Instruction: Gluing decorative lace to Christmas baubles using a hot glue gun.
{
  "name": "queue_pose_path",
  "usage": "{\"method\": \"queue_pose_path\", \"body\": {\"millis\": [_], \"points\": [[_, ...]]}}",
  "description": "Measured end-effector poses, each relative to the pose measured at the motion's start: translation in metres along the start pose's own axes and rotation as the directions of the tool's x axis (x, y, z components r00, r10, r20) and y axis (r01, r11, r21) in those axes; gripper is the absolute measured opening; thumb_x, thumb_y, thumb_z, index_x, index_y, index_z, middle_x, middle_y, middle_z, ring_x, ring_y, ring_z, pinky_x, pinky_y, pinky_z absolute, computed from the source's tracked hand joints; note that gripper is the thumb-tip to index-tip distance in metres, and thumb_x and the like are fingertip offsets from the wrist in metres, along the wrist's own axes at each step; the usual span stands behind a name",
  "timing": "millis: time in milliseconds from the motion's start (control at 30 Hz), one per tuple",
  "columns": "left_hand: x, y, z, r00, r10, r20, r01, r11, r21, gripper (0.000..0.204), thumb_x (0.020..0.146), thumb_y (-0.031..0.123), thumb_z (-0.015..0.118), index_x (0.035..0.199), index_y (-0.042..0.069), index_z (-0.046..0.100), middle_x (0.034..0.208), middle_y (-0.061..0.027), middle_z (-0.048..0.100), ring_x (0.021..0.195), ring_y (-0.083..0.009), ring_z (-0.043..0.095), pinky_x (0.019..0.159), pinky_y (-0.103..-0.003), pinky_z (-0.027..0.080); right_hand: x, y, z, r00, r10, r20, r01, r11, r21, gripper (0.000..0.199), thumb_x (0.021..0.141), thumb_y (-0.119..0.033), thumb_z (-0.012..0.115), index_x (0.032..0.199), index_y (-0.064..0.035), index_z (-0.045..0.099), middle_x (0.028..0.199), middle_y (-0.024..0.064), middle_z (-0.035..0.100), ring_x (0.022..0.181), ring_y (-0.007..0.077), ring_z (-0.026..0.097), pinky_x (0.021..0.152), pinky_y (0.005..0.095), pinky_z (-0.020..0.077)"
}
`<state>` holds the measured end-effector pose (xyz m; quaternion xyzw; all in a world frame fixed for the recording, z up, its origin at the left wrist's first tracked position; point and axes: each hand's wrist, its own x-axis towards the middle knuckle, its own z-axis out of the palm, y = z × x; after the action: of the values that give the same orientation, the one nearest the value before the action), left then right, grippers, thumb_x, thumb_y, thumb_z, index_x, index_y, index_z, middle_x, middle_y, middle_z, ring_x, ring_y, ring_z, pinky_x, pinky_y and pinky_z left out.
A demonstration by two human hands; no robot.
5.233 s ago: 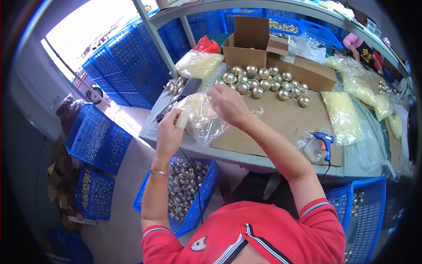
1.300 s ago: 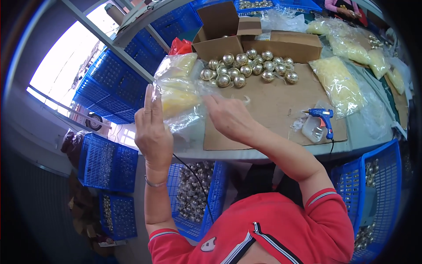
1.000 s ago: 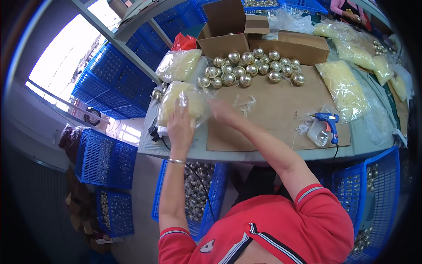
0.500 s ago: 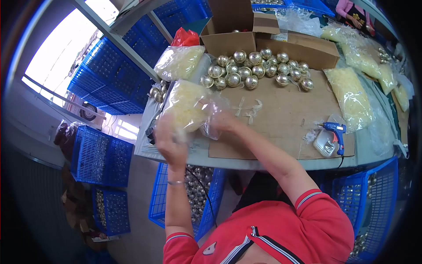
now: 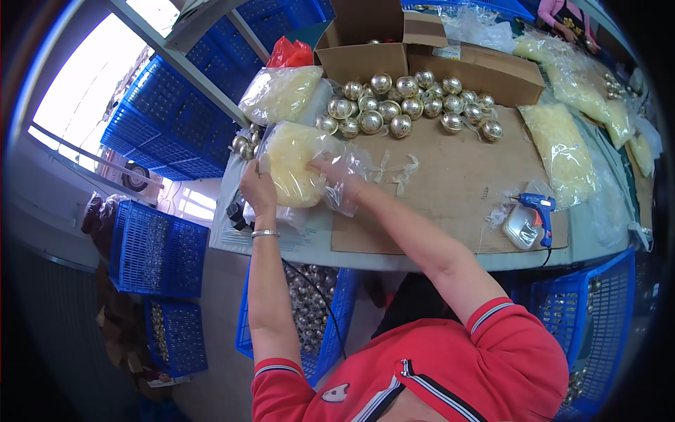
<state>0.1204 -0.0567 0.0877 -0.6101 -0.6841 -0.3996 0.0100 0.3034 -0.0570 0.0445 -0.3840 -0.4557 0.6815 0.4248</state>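
— Any guess at handling the yellow-filled bag?
— Probably light, soft and slippery; best taken by opposite edges, never by loose film alone.
— And placed where?
— Near left of the surface, resting or raised unclear, between left grip and right grip.
— Grasping?
— Left, pinching the bag's left edge; right, amid loose film, cannot tell whether clenched.

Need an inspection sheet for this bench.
Surface: flat brown cardboard sheet on a pale grey-green covered table.
Job's things: clear plastic bag of pale yellow filling, between the hands.
Clutter: shiny pale-gold balls; blue plastic glue gun; clear plastic tub.
Hands: left hand at the bag's left edge; right hand under its clear end.
Cables: thin black cable hanging at left front; another at the glue gun.
Surroundings: blue plastic mesh crates.
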Motion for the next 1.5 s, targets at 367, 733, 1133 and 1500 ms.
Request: {"method": "queue_pose_path", "body": {"millis": [367,733,1133,1500], "points": [[0.014,-0.017,-0.007,0.982,0.044,-0.183,-0.013,0.986,0.169,0.018,0.085,0.016,0.056,0.097,0.007,0.066,0.102,-0.0150,0.062,0.093,-0.0308,0.058,0.076,-0.036,0.045,-0.023,0.023,-0.035,0.784,-0.603,0.147,0.480,0.440,-0.759,0.022,0.081,-0.017,0.057,0.098,-0.0058,0.064,0.092,0.0204,0.063,0.085,0.0368,0.061,0.076,0.0412,0.0487],[-0.038,0.037,0.011,0.717,0.579,0.388,-0.685,0.688,0.240,0.051,0.089,0.048,0.046,0.134,0.025,0.047,0.141,-0.0029,0.041,0.135,-0.0274,0.030,0.110,-0.051,0.006,-0.061,0.017,-0.030,0.928,-0.349,0.135,0.274,0.390,-0.879,0.043,0.076,-0.021,0.061,0.118,-0.0099,0.054,0.111,0.0244,0.055,0.102,0.0393,0.056,0.082,0.0474,0.0476],[-0.062,0.038,0.018,0.848,0.381,0.368,-0.506,0.789,0.349,0.055,0.089,0.050,0.046,0.139,0.031,0.037,0.140,-0.0074,0.040,0.132,-0.0323,0.032,0.103,-0.063,0.012,-0.057,0.049,-0.044,0.895,-0.420,0.151,0.340,0.422,-0.840,0.025,0.072,-0.010,0.061,0.095,-0.0023,0.062,0.096,0.0211,0.060,0.090,0.0383,0.058,0.078,0.0442,0.0471],[-0.065,0.035,0.014,0.938,0.299,0.178,-0.342,0.888,0.306,0.056,0.089,0.045,0.050,0.139,0.025,0.038,0.138,-0.0132,0.041,0.133,-0.0350,0.031,0.099,-0.066,0.013,-0.112,-0.023,-0.047,0.985,-0.112,0.131,0.157,0.272,-0.950,0.045,0.066,-0.019,0.069,0.110,-0.0114,0.061,0.093,0.0173,0.064,0.090,0.0345,0.061,0.079,0.0438,0.0490]]}}
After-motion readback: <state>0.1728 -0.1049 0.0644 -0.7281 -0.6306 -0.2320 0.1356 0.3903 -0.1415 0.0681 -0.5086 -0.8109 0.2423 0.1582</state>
